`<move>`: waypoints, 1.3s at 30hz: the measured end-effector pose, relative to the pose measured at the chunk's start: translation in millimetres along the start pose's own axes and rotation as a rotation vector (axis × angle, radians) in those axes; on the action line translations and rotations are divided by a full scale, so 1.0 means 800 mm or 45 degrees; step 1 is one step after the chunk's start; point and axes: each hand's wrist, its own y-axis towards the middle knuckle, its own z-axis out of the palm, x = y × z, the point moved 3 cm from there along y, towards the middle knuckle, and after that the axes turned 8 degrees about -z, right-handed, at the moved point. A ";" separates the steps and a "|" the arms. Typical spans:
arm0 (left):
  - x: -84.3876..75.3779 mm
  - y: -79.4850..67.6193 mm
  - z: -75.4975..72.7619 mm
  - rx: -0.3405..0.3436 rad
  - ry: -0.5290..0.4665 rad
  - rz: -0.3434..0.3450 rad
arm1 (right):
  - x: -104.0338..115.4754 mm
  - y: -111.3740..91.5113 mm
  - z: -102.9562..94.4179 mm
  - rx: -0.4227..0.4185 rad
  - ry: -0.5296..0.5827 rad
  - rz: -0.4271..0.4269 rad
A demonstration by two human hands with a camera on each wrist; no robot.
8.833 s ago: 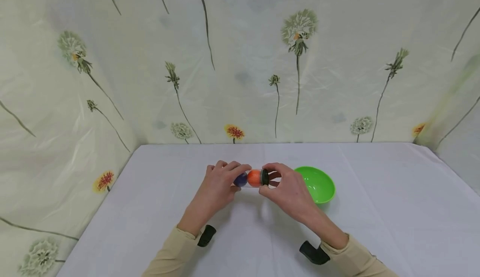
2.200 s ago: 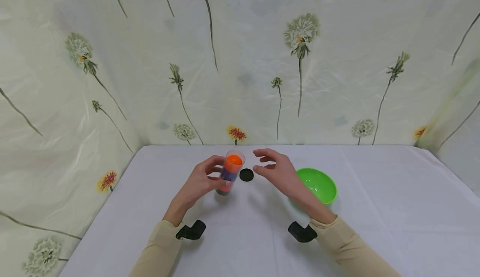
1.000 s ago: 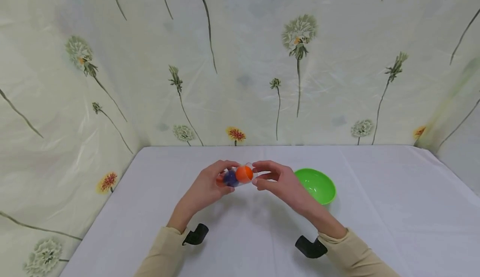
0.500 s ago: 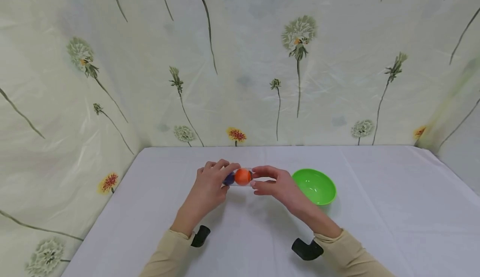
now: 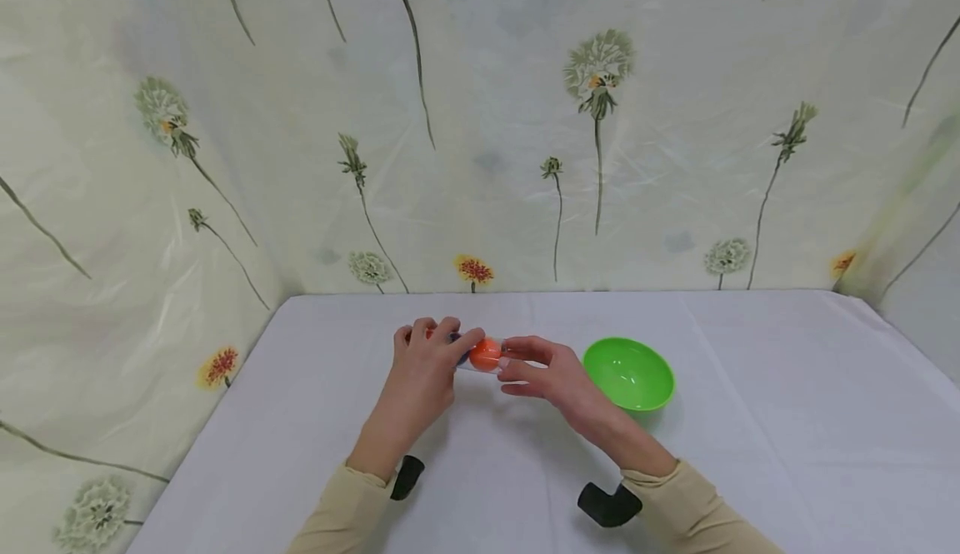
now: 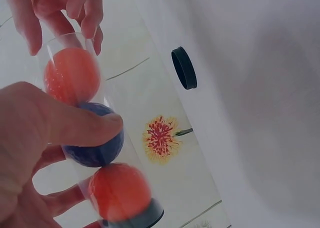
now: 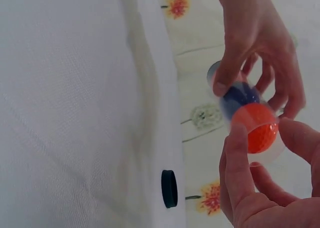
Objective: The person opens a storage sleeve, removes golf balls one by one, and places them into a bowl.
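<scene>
Since about two seconds ago, the clear plastic tube (image 6: 127,155) has tipped from near upright to nearly level. The left hand's (image 5: 416,375) curled fingers grip it, glossy orange-red balls (image 6: 72,75) and a blue one inside; the right hand's (image 5: 553,376) parted fingers frame its open mouth, contact unclear. A round black cap (image 6: 184,68) sits on the white table (image 5: 750,412).

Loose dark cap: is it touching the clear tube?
Apart. The left wrist view shows the loose dark cap on the white tablecloth, with a gap between it and the clear tube.

In my left-wrist view, the nine o'clock edge crops the left hand (image 6: 22,138); its thumb (image 6: 82,129) half hides the blue ball (image 6: 97,154).
</scene>
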 end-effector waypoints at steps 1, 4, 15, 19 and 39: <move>-0.001 -0.001 0.000 -0.012 0.006 0.005 | 0.000 0.000 0.000 -0.001 0.008 0.006; -0.001 -0.002 0.000 -0.050 0.021 0.019 | -0.001 -0.001 0.001 -0.005 0.028 0.026; 0.001 -0.001 0.001 -0.106 0.072 0.032 | 0.002 0.002 0.006 -0.005 0.101 0.048; 0.002 -0.001 0.002 -0.068 0.093 0.009 | 0.002 0.003 0.007 -0.007 0.118 0.046; 0.007 0.001 0.009 -0.028 0.016 -0.040 | 0.006 0.000 0.002 -0.078 0.054 0.053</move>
